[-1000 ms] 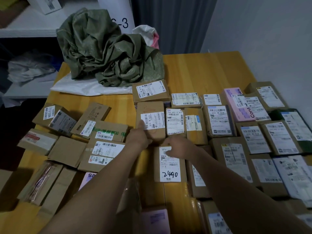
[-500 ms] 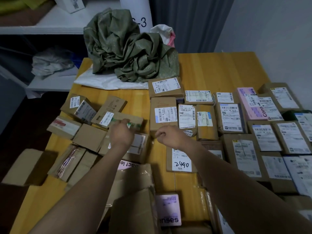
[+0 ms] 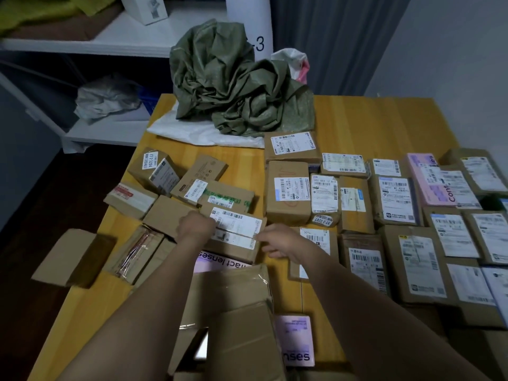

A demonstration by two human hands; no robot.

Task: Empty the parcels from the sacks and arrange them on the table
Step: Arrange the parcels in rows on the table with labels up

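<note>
Many brown cardboard parcels with white labels cover the yellow wooden table (image 3: 371, 125). On the right they lie in neat rows (image 3: 395, 199); on the left they form a loose heap (image 3: 176, 188). My left hand (image 3: 196, 225) grips the left end of a flat labelled parcel (image 3: 236, 229) in the heap. My right hand (image 3: 277, 240) touches that parcel's right end, fingers loosely curled. Crumpled green sacks (image 3: 233, 83) lie empty at the table's far left, over a white sack (image 3: 198, 133).
A brown box (image 3: 74, 257) sticks out past the table's left edge. A larger taped box (image 3: 233, 312) and a pink lens box (image 3: 295, 339) lie near me. White shelves (image 3: 110, 37) stand at left. The table's far right wood is bare.
Both hands left the arranged row in the middle and moved left to the flat labelled parcel in the heap. My head turned left, so the shelves show more.
</note>
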